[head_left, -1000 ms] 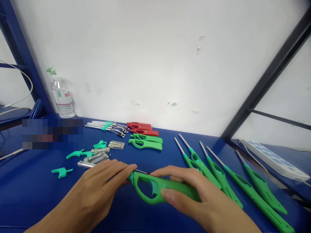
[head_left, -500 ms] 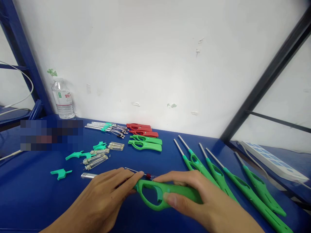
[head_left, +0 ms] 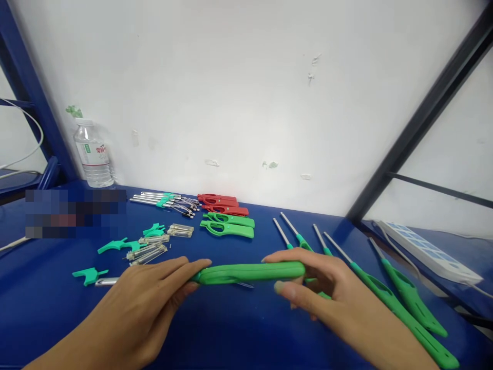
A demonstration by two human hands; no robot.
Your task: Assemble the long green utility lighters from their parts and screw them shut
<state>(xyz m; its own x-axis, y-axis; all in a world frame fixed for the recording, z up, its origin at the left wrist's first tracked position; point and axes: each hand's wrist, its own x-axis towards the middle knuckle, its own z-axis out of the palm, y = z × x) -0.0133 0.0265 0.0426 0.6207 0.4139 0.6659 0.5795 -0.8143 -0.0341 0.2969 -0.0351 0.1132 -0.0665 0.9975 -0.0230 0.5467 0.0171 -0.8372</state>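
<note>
Both my hands hold one green lighter body [head_left: 250, 271] just above the blue table [head_left: 231, 329], turned on edge so its narrow side faces me. My left hand [head_left: 150, 303] pinches its left end, where a metal tube [head_left: 106, 281] sticks out to the left. My right hand [head_left: 327, 295] grips the handle end with fingers over the top and thumb below. A thin wire [head_left: 242, 284] hangs under the body.
Several finished green lighters [head_left: 389, 298] lie in a row at right. Red shells [head_left: 221, 204] and green shells [head_left: 227, 226], metal tubes [head_left: 162, 200], clear tanks [head_left: 154, 246] and teal triggers [head_left: 90, 275] lie at left. A water bottle [head_left: 90, 154] stands by the wall; a power strip [head_left: 427, 252] lies far right.
The lighter body has been rolled from lying flat, with its trigger opening showing, to standing on edge. My hands have shifted slightly left and up with it.
</note>
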